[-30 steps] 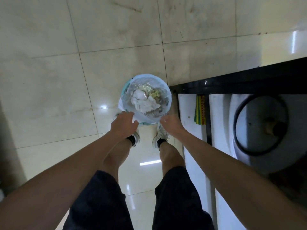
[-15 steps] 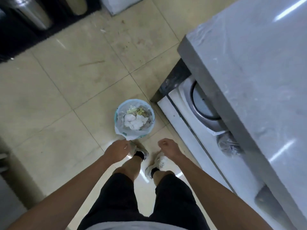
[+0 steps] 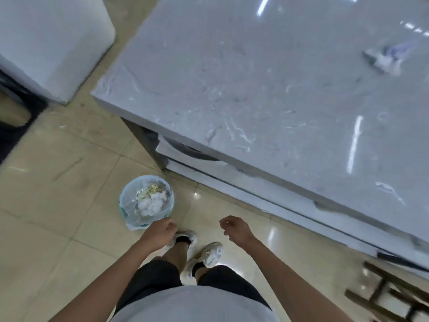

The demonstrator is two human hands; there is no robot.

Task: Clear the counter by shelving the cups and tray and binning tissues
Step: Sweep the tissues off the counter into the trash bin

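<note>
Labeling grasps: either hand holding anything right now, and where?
Nothing visible. Left hand and right hand hang loosely curled near the bin, touching nothing.

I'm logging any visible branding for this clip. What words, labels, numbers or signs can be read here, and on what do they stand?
None can be read.
The bin and its liner show no print.
The counter carries only marble veining and light reflections.
The crumpled item on it is too blurred to show any text.
The shoes show no legible mark.
</note>
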